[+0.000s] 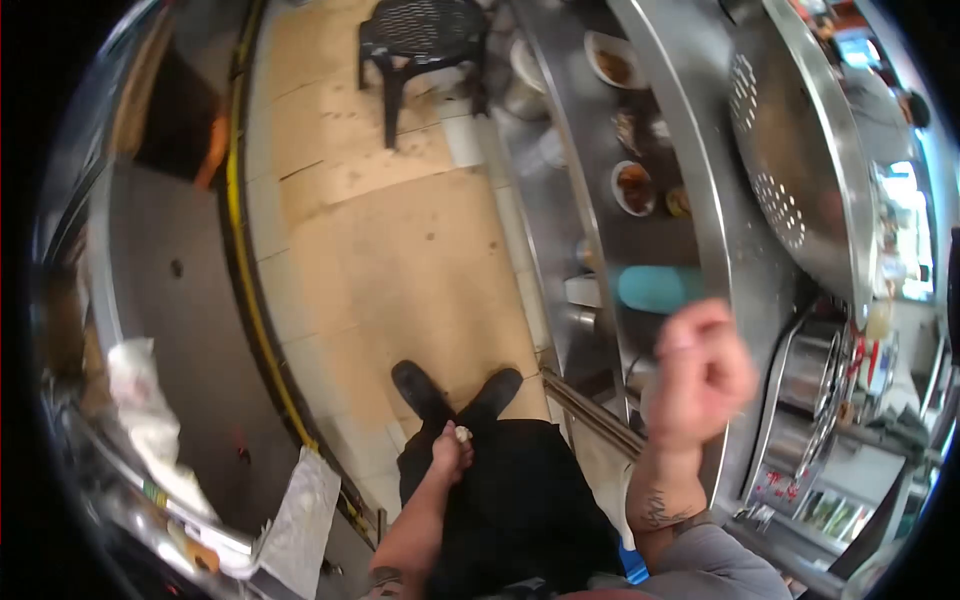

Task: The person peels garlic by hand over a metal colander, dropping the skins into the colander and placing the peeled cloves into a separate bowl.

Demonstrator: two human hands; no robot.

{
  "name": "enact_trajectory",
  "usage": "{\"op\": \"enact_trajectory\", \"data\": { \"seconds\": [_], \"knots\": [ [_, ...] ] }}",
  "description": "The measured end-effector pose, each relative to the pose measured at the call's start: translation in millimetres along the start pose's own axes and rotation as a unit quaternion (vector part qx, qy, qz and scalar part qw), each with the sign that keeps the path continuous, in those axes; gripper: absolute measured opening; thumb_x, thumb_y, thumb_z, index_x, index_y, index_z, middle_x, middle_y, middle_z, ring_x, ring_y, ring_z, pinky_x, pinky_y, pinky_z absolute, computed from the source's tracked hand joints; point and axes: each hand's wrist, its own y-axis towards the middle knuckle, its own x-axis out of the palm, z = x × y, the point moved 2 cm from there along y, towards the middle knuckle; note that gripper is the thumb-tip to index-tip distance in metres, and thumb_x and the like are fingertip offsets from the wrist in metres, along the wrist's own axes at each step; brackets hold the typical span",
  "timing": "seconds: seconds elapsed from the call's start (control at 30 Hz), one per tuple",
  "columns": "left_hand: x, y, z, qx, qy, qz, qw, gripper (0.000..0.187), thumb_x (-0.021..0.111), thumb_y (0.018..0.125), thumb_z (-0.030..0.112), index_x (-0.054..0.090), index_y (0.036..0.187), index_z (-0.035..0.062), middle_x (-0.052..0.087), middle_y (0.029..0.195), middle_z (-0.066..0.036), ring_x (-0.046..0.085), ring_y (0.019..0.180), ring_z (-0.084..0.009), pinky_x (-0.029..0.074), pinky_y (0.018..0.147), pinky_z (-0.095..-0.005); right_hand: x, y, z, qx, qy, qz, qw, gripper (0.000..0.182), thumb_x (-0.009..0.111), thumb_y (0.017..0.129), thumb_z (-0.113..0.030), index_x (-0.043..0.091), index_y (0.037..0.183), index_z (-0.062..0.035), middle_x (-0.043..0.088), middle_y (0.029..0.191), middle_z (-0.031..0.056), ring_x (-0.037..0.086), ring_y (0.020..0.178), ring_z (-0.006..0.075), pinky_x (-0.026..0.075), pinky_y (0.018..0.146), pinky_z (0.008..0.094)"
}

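We hold a small pale piece (462, 434) in our left hand (451, 457), low in front of the black apron (510, 510); the fingers are clamped on it, and too little shows for us to say what it is. Our right hand (703, 375) is raised near the edge of the steel table (742, 235), its fingers bent inward, but blur keeps us from telling whether they are together or hold anything.

Just beyond that hand in our view, a teal thing (658, 288) lies on the dark shelf (645, 243). Farther along the shelf we see a white bowl (632, 188) of reddish-brown food and a second bowl (614, 60) with brown food.

On the table stands a big steel strainer (785, 120) with round holes, and nearer us are steel pans (808, 370) set in a frame.

Our dark shoes (425, 393) are on the cardboard (400, 260) that covers part of the floor, with a black stool (425, 32) at its far end. To our left, white cloths (300, 520) hang by a steel unit (185, 270).
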Motion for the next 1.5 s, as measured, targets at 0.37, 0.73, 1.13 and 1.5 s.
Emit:
{"op": "enact_trajectory", "data": {
  "seconds": [0.37,0.73,1.13,1.5],
  "knots": [
    [143.6,-268.2,70.9,0.337,0.056,0.048,0.939,0.036,0.033,0.107,0.043,0.053,0.095,0.0155,0.048,0.068,0.005,0.040,0.052,-0.0042,0.030,0.043,-0.0213,52.0,-101.6,-46.5,0.245,-0.072,-0.427,0.867,0.036,0.059,0.095,-0.036,0.064,0.104,-0.0010,0.067,0.074,0.0191,0.069,0.070,0.0348,0.053,0.063,0.0428],
    [431.6,-425.8,194.9,0.658,0.343,-0.174,0.647,0.031,0.033,0.108,0.027,0.051,0.111,0.0027,0.060,0.091,-0.011,0.058,0.082,-0.0202,0.047,0.075,-0.0338,-73.6,105.2,-144.4,0.131,0.133,-0.038,0.982,0.023,0.058,0.097,-0.010,0.061,0.119,-0.0020,0.067,0.089,0.0042,0.053,0.068,0.0056,0.045,0.060,0.0211],
    [580.2,-386.1,222.0,0.534,0.577,-0.252,0.563,0.036,0.047,0.101,0.034,0.053,0.103,-0.0012,0.065,0.087,-0.024,0.064,0.082,-0.0380,0.049,0.075,-0.0441,-162.4,163.5,-44.4,0.249,0.123,0.005,0.961,0.024,0.057,0.096,-0.006,0.059,0.119,0.0016,0.066,0.090,0.0056,0.058,0.078,0.0083,0.049,0.072,0.0245],
    [617.9,-308.4,283.5,0.404,0.696,-0.227,0.549,0.038,0.045,0.100,0.036,0.052,0.100,-0.0012,0.061,0.088,-0.012,0.058,0.078,-0.0202,0.047,0.070,-0.0335,-138.1,202.6,5.6,0.264,-0.002,0.025,0.964,0.026,0.057,0.093,-0.015,0.060,0.115,-0.0001,0.067,0.085,0.0122,0.065,0.075,0.0197,0.052,0.071,0.0314]
  ]
}}
